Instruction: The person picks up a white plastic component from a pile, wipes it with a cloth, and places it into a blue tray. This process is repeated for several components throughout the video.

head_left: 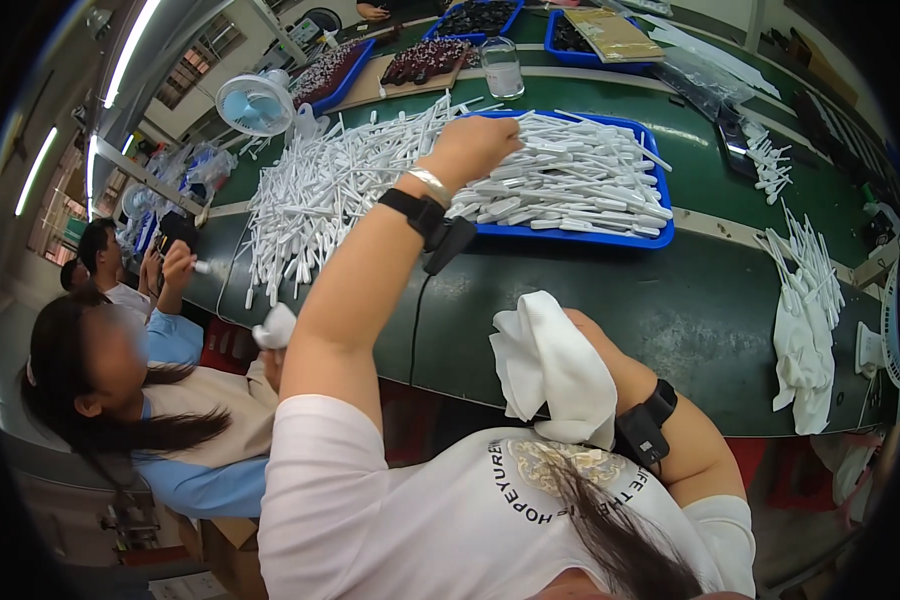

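My left hand reaches over the back left of a blue tray, its fingers bent and closed. What they pinch, if anything, is hidden behind the hand. Slim white plastic sticks, each with a thicker end, fill the tray. A loose heap of similar white sticks spreads over the table left of it. Close to my chest, my right hand is closed on a bunched white cloth, which covers most of its fingers. Dark straps with small boxes sit on both my wrists.
On the right lie another white cloth and more sticks. A glass jar, trays of dark parts and a small fan stand farther back. A co-worker sits close on my left, handling a white cloth.
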`<state>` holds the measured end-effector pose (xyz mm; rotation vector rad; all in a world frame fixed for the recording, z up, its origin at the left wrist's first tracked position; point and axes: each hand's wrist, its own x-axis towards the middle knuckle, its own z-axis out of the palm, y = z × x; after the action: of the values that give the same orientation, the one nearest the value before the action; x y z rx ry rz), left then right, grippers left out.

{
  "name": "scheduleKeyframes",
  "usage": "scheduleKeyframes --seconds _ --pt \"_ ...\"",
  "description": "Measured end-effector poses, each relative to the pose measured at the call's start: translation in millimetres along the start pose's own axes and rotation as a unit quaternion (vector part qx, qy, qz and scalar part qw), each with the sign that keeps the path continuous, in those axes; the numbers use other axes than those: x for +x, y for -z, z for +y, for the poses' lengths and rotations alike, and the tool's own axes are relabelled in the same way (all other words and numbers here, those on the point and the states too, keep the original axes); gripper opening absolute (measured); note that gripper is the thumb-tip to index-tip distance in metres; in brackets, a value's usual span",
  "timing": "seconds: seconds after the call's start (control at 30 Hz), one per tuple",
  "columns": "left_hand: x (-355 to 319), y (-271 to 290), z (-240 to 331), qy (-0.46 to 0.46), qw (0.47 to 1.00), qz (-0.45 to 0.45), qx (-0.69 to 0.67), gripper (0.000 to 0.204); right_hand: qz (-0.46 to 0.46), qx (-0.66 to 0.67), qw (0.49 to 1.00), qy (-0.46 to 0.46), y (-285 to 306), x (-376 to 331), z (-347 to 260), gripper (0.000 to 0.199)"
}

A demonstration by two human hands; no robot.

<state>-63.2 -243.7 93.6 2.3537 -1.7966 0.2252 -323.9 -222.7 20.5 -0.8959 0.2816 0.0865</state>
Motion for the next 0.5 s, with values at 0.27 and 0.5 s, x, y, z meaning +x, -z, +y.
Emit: scheduleKeyframes --seconds 0.27,0.5 --pt "-7.7 1.7 -8.8 0.003 0.981 0.045 -0.188 0.024 0.005 -0.031 1.0 0.0 0.6 0.3 2.1 0.036" --pt "-94.4 26.4 -89.6 0.149 0.926 0.088 -0.337 0.022 0.002 0.004 1.0 -0.029 -9.6 -2.2 -12.5 0.027"
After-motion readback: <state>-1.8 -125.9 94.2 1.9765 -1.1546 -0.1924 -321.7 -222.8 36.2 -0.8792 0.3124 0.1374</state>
